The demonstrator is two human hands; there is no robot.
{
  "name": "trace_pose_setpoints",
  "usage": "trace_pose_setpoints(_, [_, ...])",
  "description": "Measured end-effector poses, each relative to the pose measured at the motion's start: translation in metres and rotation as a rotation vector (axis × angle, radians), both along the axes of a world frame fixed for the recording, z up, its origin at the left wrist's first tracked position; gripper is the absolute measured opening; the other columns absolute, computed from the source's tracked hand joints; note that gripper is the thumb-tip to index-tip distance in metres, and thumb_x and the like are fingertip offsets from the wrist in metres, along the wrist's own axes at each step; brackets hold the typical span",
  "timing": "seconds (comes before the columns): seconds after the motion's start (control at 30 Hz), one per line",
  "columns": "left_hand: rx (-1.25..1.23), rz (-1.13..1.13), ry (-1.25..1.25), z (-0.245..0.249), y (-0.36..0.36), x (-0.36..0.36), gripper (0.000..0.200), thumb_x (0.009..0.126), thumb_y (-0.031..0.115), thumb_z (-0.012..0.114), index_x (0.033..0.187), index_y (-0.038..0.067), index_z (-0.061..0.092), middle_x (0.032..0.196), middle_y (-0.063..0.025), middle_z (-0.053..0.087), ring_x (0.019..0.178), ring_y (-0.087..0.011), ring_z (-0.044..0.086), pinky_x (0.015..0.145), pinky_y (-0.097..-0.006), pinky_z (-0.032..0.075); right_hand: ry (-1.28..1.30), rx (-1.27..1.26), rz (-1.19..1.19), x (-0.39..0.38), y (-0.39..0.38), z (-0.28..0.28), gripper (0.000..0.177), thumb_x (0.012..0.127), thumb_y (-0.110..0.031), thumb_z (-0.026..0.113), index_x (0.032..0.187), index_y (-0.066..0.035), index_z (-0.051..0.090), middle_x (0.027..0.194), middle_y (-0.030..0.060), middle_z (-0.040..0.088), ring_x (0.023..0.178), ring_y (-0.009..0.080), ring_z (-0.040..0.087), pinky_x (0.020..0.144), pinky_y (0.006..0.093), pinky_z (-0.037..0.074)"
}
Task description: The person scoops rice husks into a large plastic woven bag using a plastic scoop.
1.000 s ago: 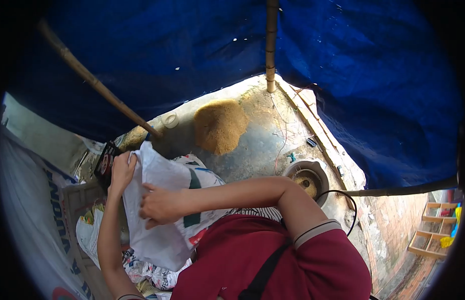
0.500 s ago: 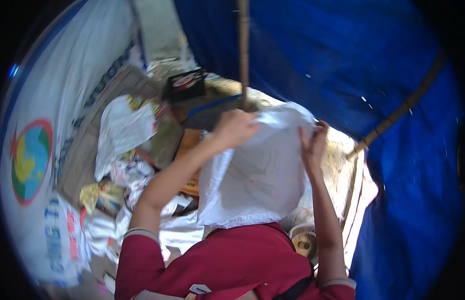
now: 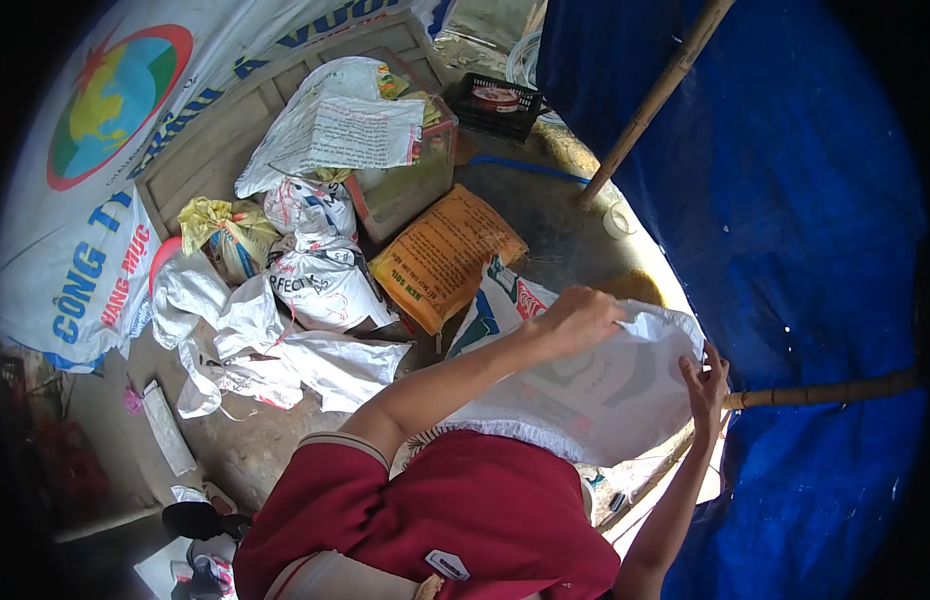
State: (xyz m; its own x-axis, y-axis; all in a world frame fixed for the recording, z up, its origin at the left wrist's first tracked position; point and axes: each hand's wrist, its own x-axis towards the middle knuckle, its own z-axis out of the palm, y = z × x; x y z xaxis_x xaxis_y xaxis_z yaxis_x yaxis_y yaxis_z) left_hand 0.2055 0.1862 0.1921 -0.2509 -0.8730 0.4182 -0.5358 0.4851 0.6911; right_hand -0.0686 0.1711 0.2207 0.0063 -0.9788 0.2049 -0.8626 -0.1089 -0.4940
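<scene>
A thin white woven sack [image 3: 595,395] hangs spread in front of my red shirt, with faint printing showing through it. My left hand [image 3: 579,322] is closed round its top edge near the middle. At the sack's right corner, my right hand [image 3: 707,385] grips the rim between thumb and bent fingers. Just beyond my left hand lies a printed white bag [image 3: 495,305], partly covered by the sack. An orange bag of soil [image 3: 447,252] lies flat on the ground farther off.
Several tied white bags [image 3: 325,275] and a yellow one [image 3: 228,235] sit at the left. Behind them stands a clear box [image 3: 410,180] with a printed sheet [image 3: 335,135] over it. A black crate [image 3: 493,105], bamboo poles [image 3: 660,100] and blue tarp [image 3: 785,200] border the space.
My view has swung, so the bags and banner look shifted. The sack and both hands now appear lower and farther right in view. Both hands keep hold of the sack.
</scene>
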Motion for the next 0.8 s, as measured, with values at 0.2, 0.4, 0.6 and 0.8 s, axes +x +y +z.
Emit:
trace_pose_setpoints(0.2, [-0.148, 0.023, -0.067, -0.012, -0.015, 0.04, 0.016, 0.07, 0.009, 0.061, 0.085, 0.009, 0.066, 0.074, -0.0064, 0.053, 0.075, -0.0238, 0.053, 0.069, -0.0342, 0.044, -0.024, 0.265, 0.236, -0.022, -0.002, 0.004, 0.031, 0.084, -0.026, 0.056, 0.083, 0.005, 0.059, 0.079, 0.0082, 0.047, 0.069, 0.0176, 0.048, 0.062, 0.0296, 0.039])
trace_pose_setpoints(0.4, [0.023, -0.194, 0.009, -0.029, -0.01, 0.07, 0.016, 0.07, 0.01, 0.061, 0.086, 0.008, 0.066, 0.074, -0.0069, 0.051, 0.078, -0.0223, 0.052, 0.069, -0.0328, 0.041, -0.801, 0.693, 0.095, -0.04, 0.012, -0.014, 0.023, 0.082, -0.022, 0.059, 0.071, -0.002, 0.057, 0.073, 0.0019, 0.057, 0.068, 0.0095, 0.051, 0.064, 0.0247, 0.041])
trace_pose_setpoints(0.6, [0.118, -0.137, -0.272, -0.011, 0.004, 0.061, 0.036, 0.068, 0.017, 0.066, 0.103, 0.009, 0.058, 0.092, -0.0097, 0.052, 0.096, -0.0253, 0.048, 0.086, -0.0366, 0.036, -1.162, 0.742, -0.204, -0.018, 0.009, -0.02, 0.025, 0.082, -0.022, 0.056, 0.086, 0.002, 0.055, 0.077, 0.0102, 0.059, 0.063, 0.0165, 0.057, 0.057, 0.0282, 0.046])
trace_pose_setpoints(0.8, [-0.218, -0.224, -0.12, -0.013, 0.019, -0.029, 0.041, 0.071, 0.022, 0.064, 0.108, 0.008, 0.054, 0.098, -0.011, 0.052, 0.1, -0.0252, 0.048, 0.089, -0.0411, 0.034, -1.03, 0.802, -0.071, 0.012, 0.005, -0.021, 0.03, 0.08, -0.028, 0.059, 0.083, 0.002, 0.055, 0.071, 0.0089, 0.058, 0.061, 0.0143, 0.054, 0.056, 0.0258, 0.043])
